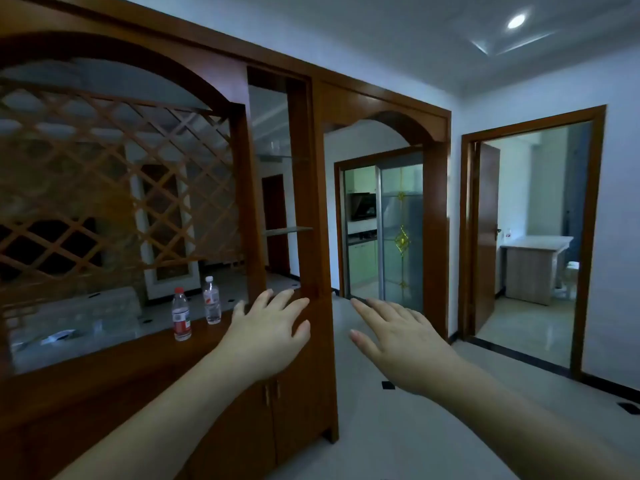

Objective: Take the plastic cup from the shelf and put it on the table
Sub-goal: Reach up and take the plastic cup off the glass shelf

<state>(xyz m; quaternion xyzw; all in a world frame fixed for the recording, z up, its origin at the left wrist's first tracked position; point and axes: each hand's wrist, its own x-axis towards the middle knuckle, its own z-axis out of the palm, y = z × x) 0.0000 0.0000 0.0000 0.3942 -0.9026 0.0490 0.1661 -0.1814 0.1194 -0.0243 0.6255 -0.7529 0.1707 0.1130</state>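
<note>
A clear plastic cup (274, 146) stands on the upper glass shelf (277, 156) inside the narrow open column of a tall wooden cabinet (311, 209). A second glass shelf (287, 230) hangs empty lower down. My left hand (268, 332) is stretched forward, palm down, fingers spread, well below the cup and in front of the column's base. My right hand (401, 344) is held out the same way to the right, over the floor. Neither hand holds anything. No table shows in this view.
Two water bottles, one red-capped (181, 315) and one white-capped (212, 301), stand on the cabinet counter (104, 368) left of my left hand. A lattice panel fills the cabinet's left part. An archway leads to a glass sliding door (398, 233); an open doorway (530, 237) is at right.
</note>
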